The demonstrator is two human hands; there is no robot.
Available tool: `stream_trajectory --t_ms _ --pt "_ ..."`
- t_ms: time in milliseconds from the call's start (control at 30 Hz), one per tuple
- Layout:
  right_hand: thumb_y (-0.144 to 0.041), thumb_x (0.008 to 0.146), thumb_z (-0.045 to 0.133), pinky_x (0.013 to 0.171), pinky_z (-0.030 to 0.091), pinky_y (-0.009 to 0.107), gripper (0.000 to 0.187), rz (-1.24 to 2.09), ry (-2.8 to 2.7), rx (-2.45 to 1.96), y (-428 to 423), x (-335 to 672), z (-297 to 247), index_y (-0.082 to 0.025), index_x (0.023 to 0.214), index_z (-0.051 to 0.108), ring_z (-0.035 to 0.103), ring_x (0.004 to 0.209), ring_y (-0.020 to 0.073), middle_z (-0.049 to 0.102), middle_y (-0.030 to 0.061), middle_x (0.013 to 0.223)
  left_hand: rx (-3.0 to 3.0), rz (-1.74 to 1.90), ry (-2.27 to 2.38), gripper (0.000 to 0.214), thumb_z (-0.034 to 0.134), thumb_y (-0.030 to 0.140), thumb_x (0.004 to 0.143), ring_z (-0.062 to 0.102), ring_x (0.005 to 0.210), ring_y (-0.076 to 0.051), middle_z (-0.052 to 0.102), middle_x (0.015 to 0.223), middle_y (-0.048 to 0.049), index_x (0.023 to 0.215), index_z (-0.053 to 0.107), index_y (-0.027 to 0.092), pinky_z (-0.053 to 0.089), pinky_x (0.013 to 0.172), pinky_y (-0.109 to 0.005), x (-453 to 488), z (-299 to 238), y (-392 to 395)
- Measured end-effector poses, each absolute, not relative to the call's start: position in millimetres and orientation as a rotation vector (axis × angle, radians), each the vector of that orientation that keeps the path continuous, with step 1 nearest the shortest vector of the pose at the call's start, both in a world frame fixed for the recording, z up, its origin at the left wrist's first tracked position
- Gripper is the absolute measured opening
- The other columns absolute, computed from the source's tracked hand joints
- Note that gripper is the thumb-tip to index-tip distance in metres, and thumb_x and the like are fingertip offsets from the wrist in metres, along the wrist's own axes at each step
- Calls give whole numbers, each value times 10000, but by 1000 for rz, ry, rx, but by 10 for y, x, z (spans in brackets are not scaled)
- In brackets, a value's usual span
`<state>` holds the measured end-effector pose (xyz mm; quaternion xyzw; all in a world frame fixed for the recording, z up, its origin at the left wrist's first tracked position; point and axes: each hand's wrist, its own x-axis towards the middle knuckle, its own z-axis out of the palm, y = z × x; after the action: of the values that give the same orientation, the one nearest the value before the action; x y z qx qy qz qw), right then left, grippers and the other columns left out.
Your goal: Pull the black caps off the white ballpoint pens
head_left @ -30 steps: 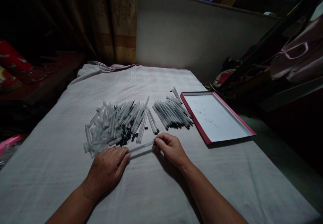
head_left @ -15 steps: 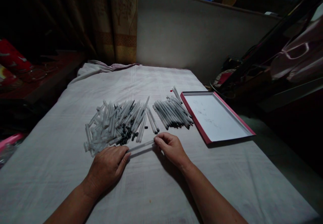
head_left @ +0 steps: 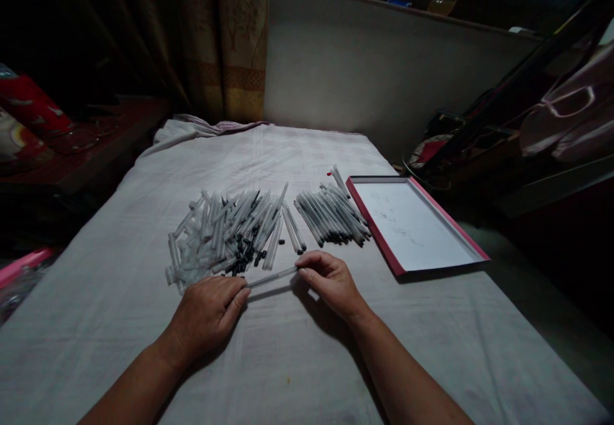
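Observation:
A clear pen (head_left: 272, 277) is held between my two hands, slightly tilted above the cloth. My left hand (head_left: 210, 308) is closed on its left end, and my right hand (head_left: 330, 283) pinches its right end; both tips are hidden by fingers. Beyond my left hand lies a loose pile of clear pen parts (head_left: 206, 230), with small black plugs (head_left: 244, 251) along its front. Farther right, a neater row of pens (head_left: 330, 217) has dark ends toward me. A few separate pens (head_left: 293, 227) lie between the two groups.
A shallow pink-edged box lid (head_left: 422, 227) with a white inside rests right of the row. A pale cloth (head_left: 297, 361) covers the table. Curtains (head_left: 240, 41) and a wall (head_left: 345, 61) stand behind it. To the left is a dark side table (head_left: 110, 131) with red items.
The camera view has shifted slightly, moving the scene a little to the right. Both hands keep hold of the same pen in nearly the same position.

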<state>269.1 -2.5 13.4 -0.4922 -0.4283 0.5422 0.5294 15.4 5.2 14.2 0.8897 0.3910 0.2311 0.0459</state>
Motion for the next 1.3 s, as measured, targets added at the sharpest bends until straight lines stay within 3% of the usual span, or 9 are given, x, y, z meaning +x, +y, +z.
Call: stream_trajectory --t_ms 267,467,733,933,1133,1300 --pt "-358 628 816 559 444 249 208 1195 -972 -1280 1 2652 138 -192 710 720 545 575 122 645 -10 625 2524 791 1253 384 430 513 1003 731 790 -175 774 929 -30 1104 662 224 550 679 -265 101 74 67" --pt "-371 649 783 560 457 261 200 1177 -1004 -1307 -6 2614 120 -191 698 711 562 578 138 658 3 621 2591 812 1207 308 424 423 1019 704 723 -157 735 836 -11 954 644 218 513 638 -245 135 105 57" --pt "-327 738 696 700 520 312 126 993 -1115 -1353 12 2648 52 -213 769 737 654 709 183 724 36 752 2460 796 1333 432 365 424 1031 612 526 -129 641 617 25 727 595 220 434 523 -228 99 130 79" --pt "-284 813 693 775 514 327 92 628 -1564 -1550 8 2532 -16 -249 764 763 690 780 218 760 58 808 2434 830 1333 419 366 442 1030 646 560 -127 672 652 26 780 618 219 430 522 -216 97 127 82" --pt "-278 828 658 883 543 393 201 655 -1526 -1519 1 2555 -57 -259 972 797 736 950 271 796 90 1004 2429 749 1335 420 364 447 1026 644 563 -133 670 653 24 782 623 224 433 524 -223 85 130 88" --pt "-397 869 616 697 565 339 285 976 -1297 -1352 -9 2536 -9 -206 1006 777 721 715 211 778 72 818 2460 734 1293 399 373 431 1023 652 575 -135 697 699 16 819 651 231 452 551 -230 78 115 91"
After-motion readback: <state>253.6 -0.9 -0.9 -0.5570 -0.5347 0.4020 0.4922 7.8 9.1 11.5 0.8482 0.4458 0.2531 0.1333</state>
